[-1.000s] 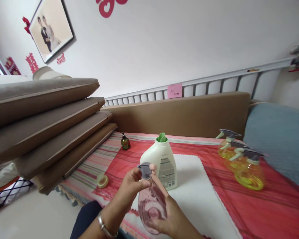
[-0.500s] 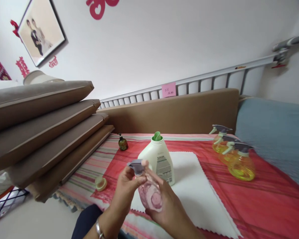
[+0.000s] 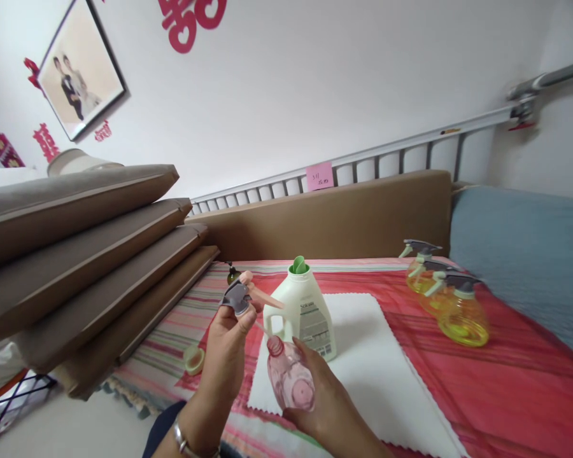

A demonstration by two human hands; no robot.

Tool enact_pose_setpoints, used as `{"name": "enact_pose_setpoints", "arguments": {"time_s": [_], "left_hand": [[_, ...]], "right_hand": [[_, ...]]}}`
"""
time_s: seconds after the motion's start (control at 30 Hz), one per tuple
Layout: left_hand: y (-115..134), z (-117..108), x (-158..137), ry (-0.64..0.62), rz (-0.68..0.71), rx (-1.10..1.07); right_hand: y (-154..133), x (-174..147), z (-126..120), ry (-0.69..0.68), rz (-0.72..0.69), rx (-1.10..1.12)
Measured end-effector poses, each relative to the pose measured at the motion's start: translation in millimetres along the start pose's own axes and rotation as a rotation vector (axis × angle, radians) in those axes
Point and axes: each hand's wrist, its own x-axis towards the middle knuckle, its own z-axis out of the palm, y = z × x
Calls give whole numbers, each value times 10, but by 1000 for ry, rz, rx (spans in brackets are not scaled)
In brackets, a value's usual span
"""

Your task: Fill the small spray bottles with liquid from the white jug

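My left hand (image 3: 229, 346) grips a grey and pink spray head (image 3: 239, 297), lifted off to the upper left of the bottle. Its thin tube slants down toward the bottle's mouth. In my right hand (image 3: 327, 401) is a clear pink bottle (image 3: 290, 378), tilted, with its threaded neck uncovered. Just behind them a pale green detergent jug (image 3: 310, 312) stands upright on a white scalloped mat (image 3: 367, 362). A green spout shows in the jug's open top. Its round cap (image 3: 193, 360) appears to lie on the cloth at the left.
Three yellow spray bottles (image 3: 463, 318) stand at the right beside a blue-grey cushion (image 3: 520, 254). A dark pump bottle (image 3: 233, 273) is partly hidden behind the spray head. Stacked brown cushions (image 3: 100, 254) rise at the left. A red cloth (image 3: 496, 388) covers the surface.
The spray head has come off the pink bottle. My left hand has carried it up and left, while my right hand keeps hold of the bottle.
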Motion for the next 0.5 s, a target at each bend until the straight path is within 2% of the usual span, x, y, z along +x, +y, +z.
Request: {"name": "enact_pose_setpoints", "arguments": {"time_s": [0.07,0.23,0.37,0.5], "left_hand": [[-28,-23,-21,-1,-1,10],[-129,-41,-101,-61,-116,52],[-81,-63,-74,-8,-41,9],[-59,-88,-78,-65,-84,13]], "right_hand": [[6,4,-3,-10,0,0],[-32,-2,-24,-32,-20,-5],[-6,-14,-17,-22,12,-10],[58,4,-2,-25,4,-24]]}}
